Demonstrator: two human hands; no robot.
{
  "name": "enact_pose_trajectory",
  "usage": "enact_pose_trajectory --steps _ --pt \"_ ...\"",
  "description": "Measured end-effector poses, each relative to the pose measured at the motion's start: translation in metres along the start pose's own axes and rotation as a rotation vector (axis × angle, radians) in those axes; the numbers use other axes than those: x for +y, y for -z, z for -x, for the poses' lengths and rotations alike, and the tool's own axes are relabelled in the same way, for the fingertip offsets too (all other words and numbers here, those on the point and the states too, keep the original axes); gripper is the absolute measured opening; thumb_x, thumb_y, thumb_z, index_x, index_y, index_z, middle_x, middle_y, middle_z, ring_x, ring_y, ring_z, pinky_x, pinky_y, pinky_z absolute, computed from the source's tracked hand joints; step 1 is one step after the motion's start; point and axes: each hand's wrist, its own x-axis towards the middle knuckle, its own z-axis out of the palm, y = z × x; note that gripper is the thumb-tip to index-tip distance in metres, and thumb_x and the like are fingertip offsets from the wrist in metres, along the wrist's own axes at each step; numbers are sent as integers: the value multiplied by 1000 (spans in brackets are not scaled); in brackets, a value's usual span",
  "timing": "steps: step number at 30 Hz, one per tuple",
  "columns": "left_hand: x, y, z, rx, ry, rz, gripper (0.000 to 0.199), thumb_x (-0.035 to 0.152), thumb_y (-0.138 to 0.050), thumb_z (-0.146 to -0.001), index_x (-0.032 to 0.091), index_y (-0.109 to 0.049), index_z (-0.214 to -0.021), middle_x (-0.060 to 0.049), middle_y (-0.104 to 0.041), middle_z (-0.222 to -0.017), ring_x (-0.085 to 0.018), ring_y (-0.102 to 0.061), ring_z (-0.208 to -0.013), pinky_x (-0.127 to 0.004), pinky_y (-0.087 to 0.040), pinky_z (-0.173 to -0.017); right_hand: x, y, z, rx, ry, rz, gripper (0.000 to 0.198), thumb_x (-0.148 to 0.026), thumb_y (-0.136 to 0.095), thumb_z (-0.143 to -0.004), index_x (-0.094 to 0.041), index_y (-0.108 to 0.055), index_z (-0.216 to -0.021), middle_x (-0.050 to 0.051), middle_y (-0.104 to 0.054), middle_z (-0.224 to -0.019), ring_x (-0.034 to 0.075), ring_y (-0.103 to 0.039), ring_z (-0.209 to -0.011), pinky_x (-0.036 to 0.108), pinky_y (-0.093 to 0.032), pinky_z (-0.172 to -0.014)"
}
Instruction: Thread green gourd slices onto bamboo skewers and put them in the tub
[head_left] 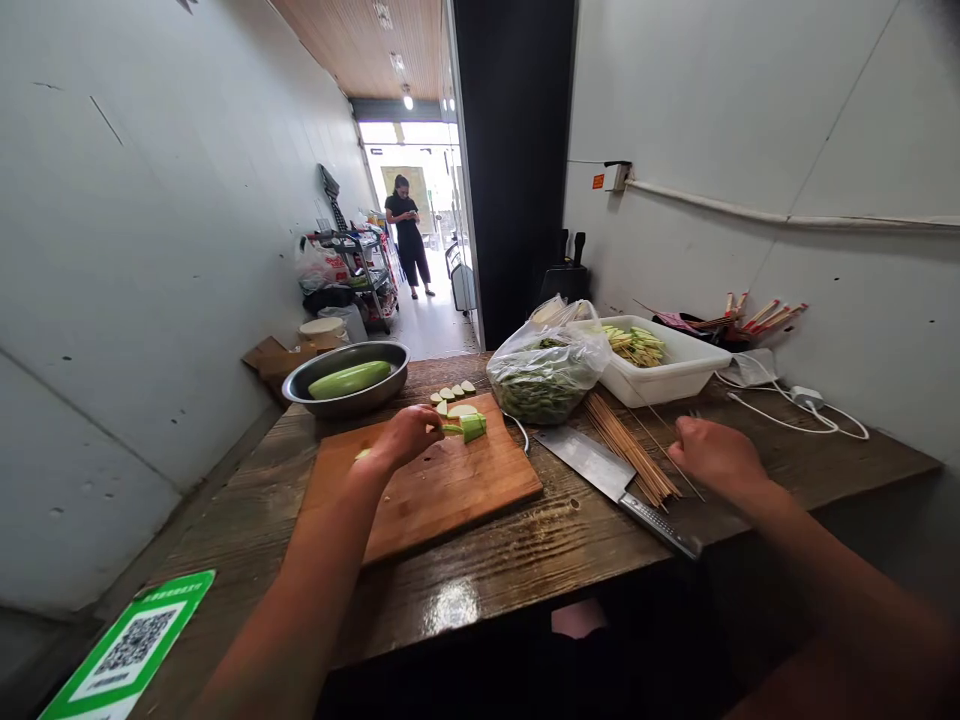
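My left hand (pixel 405 438) is closed in a pinch over the wooden cutting board (pixel 427 500), with a green-edged zucchini slice (pixel 452 430) at its fingertips. Right beside it on the board are cut zucchini pieces (pixel 473 427). Several pale slices (pixel 454 392) lie at the board's far edge. To the right, my right hand (pixel 711 452) is closed in a fist, and a thin bamboo skewer (pixel 658 422) runs at its fingers. Left of that hand lies a bundle of skewers (pixel 628 450). A cleaver (pixel 589 462) rests between the bundle and the board.
A metal bowl (pixel 345 402) holds a whole zucchini (pixel 350 381). Behind the board stand a plastic bag of greens (pixel 547 370) and a white tub (pixel 679 375) with skewered pieces. A white cable (pixel 810 425) lies at right. A person (pixel 409 235) stands in the far doorway.
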Motion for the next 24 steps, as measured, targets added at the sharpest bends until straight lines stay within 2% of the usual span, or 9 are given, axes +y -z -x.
enact_pose_trajectory --steps 2,4,5,8,11,14,16,19,24 --pt "-1 9 10 -39 16 118 14 24 -71 -57 18 -68 -70 -3 -64 -70 -15 -57 -65 -26 -44 -61 -16 15 15 120 85 -160 13 -23 -47 -75 -17 -58 -77 7 -64 -73 18 -59 -66 25 -36 -55" --pt "-3 12 21 -12 79 396 23 26 -69 -62 15 -67 -81 -3 -63 -69 -12 -55 -60 -22 -42 -53 -45 24 25 176 252 -404 12 -21 -46 -75 -18 -57 -77 4 -63 -72 15 -57 -64 23 -38 -58" --pt "-3 12 25 21 116 569 23 24 -69 -63 15 -66 -84 -2 -62 -69 -10 -54 -58 -20 -41 -51 -65 26 29 173 323 -524 13 -19 -45 -74 -18 -57 -78 3 -63 -72 14 -57 -63 23 -39 -58" --pt "-5 10 34 135 264 1017 14 14 -63 -69 14 -62 -83 -3 -62 -73 -5 -50 -53 -15 -41 -47 -136 21 30 143 492 -784 26 -15 -39 -78 -18 -59 -94 3 -67 -81 14 -59 -67 22 -43 -63" --pt "-8 9 34 204 436 1227 11 9 -51 -77 11 -60 -84 -7 -64 -81 -3 -47 -46 -12 -39 -40 -202 12 26 148 645 -803 41 -13 -38 -81 -20 -53 -119 5 -66 -99 14 -61 -80 23 -45 -71" --pt "-14 11 32 294 566 1320 15 8 -44 -82 9 -59 -82 -8 -63 -75 -5 -53 -50 -13 -44 -42 -244 3 24 77 697 -602 61 -8 -40 -78 -23 -31 -137 4 -68 -93 14 -63 -74 21 -46 -65" --pt "-19 12 31 381 602 1347 16 7 -42 -82 9 -58 -83 -8 -63 -73 -9 -60 -59 -15 -49 -49 -257 -4 25 47 717 -465 63 -10 -41 -79 -24 -27 -139 5 -69 -90 16 -64 -72 21 -46 -63" --pt "-26 12 32 450 569 1344 16 6 -45 -81 10 -58 -89 -9 -65 -76 -14 -64 -68 -21 -53 -57 -261 -13 28 52 727 -372 53 -17 -39 -84 -25 -34 -136 7 -70 -88 18 -65 -71 23 -47 -62" --pt "-31 9 33 450 514 1321 13 4 -50 -78 8 -60 -84 -10 -65 -80 -15 -64 -69 -26 -54 -63 -257 -20 33 83 695 -475 50 -18 -36 -86 -21 -34 -136 9 -70 -91 19 -66 -70 26 -49 -64"
